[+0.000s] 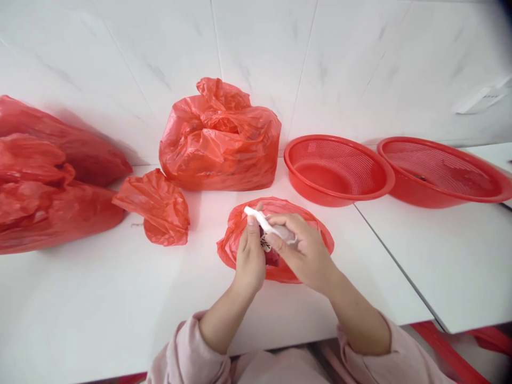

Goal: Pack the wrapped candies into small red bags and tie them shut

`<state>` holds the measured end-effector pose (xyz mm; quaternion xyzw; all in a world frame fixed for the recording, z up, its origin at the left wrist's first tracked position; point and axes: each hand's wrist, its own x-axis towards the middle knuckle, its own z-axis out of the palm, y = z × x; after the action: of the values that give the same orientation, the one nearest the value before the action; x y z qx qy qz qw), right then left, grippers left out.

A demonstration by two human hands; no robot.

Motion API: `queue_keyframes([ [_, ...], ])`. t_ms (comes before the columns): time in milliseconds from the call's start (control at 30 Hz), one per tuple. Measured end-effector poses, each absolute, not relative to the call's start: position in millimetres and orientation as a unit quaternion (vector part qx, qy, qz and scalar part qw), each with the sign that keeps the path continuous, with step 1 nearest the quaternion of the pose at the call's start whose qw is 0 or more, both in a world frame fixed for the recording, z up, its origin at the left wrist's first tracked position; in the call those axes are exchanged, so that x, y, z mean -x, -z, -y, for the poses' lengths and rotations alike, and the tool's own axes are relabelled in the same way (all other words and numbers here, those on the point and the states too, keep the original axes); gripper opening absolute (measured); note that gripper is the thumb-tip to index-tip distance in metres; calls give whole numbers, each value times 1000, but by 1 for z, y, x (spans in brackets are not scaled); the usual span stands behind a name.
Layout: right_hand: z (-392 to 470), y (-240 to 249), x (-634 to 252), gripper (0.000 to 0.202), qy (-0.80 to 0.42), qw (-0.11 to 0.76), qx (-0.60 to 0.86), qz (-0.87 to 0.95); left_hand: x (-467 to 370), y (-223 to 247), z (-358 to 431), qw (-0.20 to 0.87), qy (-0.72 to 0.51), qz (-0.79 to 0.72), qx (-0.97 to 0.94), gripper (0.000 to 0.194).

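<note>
Over an opened red plastic bag (236,256) on the white table, my two hands meet around a white, soft-looking piece (259,217), perhaps tissue or thin plastic. My left hand (251,261) is closed on its near side, thumb pressed against the white piece. Fingers and thumb of my right hand (306,256) pinch the other end, where a pale translucent part shows. Below them, between the hands, is a dark red packet (272,258) with black characters on a pale patch. Whether the white piece belongs to the packet I cannot tell.
Behind stands a full red plastic bag (220,144) against the tiled wall. A small crumpled bag (166,208) and larger bulging bags (52,186) are to the left. Two red mesh baskets (340,200) (436,198) stand at the right, near a table seam (400,272).
</note>
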<state>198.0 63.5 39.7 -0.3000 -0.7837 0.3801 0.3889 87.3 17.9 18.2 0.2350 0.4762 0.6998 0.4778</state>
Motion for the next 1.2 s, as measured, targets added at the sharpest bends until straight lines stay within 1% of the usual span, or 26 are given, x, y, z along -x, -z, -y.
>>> queue_keyframes([
  [100, -55, -34, -196, 16, -439, 377, 318, 751, -85, -12, -15, 362, -649, -551, -380, 66],
  [200, -56, -30, -194, 19, -510, 376, 340, 695, -82, -6, -12, 312, -620, -544, -471, 76],
  [300, -62, -28, -194, 22, -555, 360, 341, 668, -77, -2, -12, 257, -597, -542, -533, 80],
  [367, -66, -27, -194, 20, -575, 353, 344, 653, -74, 0, -12, 237, -580, -547, -555, 81],
  [433, -67, -25, -193, 18, -594, 357, 344, 634, -73, 2, -12, 233, -565, -548, -570, 85],
  [567, -68, -19, -188, 22, -619, 396, 336, 589, -74, 3, -12, 236, -566, -556, -562, 92],
  [633, -68, -17, -187, 25, -639, 410, 328, 562, -75, 2, -12, 269, -587, -549, -531, 90],
  [700, -70, -17, -186, 27, -655, 422, 323, 537, -77, 0, -12, 332, -618, -521, -486, 88],
  [800, -74, -21, -187, 28, -627, 474, 337, 518, -80, -4, -13, 404, -651, -494, -411, 78],
  [900, -76, -26, -188, 25, -515, 548, 369, 546, -83, -6, -12, 389, -666, -507, -384, 57],
  [967, -75, -27, -188, 22, -437, 568, 383, 583, -85, -6, -12, 379, -668, -505, -393, 43],
  [1000, -75, -27, -188, 21, -414, 569, 384, 598, -86, -5, -12, 380, -667, -501, -398, 39],
  [1067, -73, -26, -187, 20, -404, 562, 380, 614, -86, -3, -12, 376, -655, -502, -421, 38],
  [1100, -73, -25, -187, 19, -408, 558, 377, 616, -86, -2, -12, 358, -644, -510, -445, 40],
  [1200, -71, -22, -186, 16, -400, 546, 369, 637, -86, 0, -12, 255, -582, -553, -540, 48],
])
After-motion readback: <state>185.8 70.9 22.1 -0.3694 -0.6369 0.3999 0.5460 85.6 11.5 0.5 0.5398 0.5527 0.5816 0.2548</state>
